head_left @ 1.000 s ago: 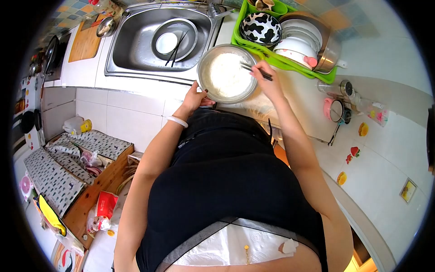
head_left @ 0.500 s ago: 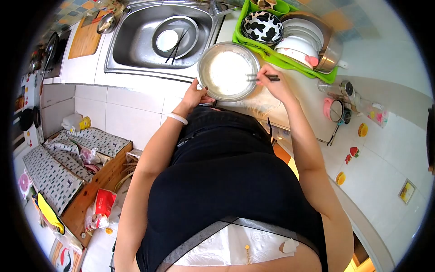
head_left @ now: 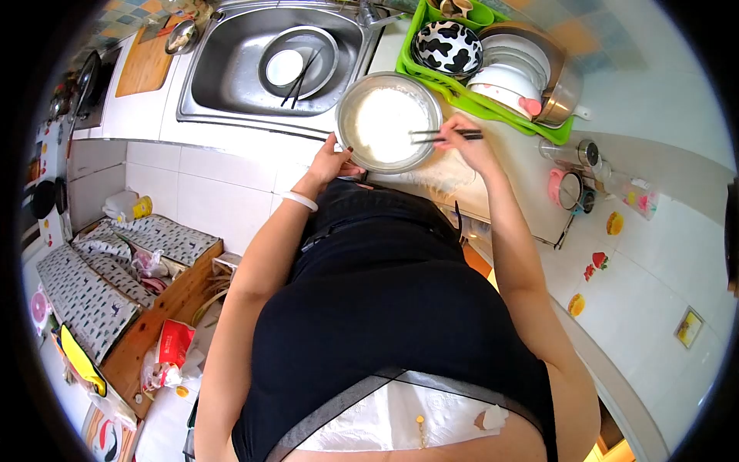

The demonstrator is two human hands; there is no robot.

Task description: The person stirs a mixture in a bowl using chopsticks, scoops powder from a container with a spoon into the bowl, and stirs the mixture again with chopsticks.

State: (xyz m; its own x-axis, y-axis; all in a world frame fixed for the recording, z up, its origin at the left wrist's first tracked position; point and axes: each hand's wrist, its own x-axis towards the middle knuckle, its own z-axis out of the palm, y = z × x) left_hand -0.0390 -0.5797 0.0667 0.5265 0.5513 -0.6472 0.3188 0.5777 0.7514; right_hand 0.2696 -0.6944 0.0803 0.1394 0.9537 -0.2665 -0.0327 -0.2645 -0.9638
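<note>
A round metal bowl (head_left: 349, 153) stands at the counter's front edge, right of the sink, with a white, flour-like substance (head_left: 389, 119) in it. My left hand (head_left: 332, 163) grips the bowl's near left rim, thumb on the upper side and fingers underneath. In my right hand (head_left: 464, 144) is a pair of dark chopsticks (head_left: 426, 137), closed in the fingers at the bowl's right rim. Their tips reach over the white contents; whether they touch them I cannot tell.
The steel sink (head_left: 223, 96) holds a metal basin (head_left: 327, 73) with a white bowl (head_left: 285, 68) and dark chopsticks. Behind the bowl is a green dish rack (head_left: 454, 94) full of dishes. A glass jar (head_left: 566, 151) and a pink mug (head_left: 556, 187) stand at right.
The chopsticks in my right hand have shifted slightly within the bowl, their tips now further left. My left hand still holds the rim in the same place.
</note>
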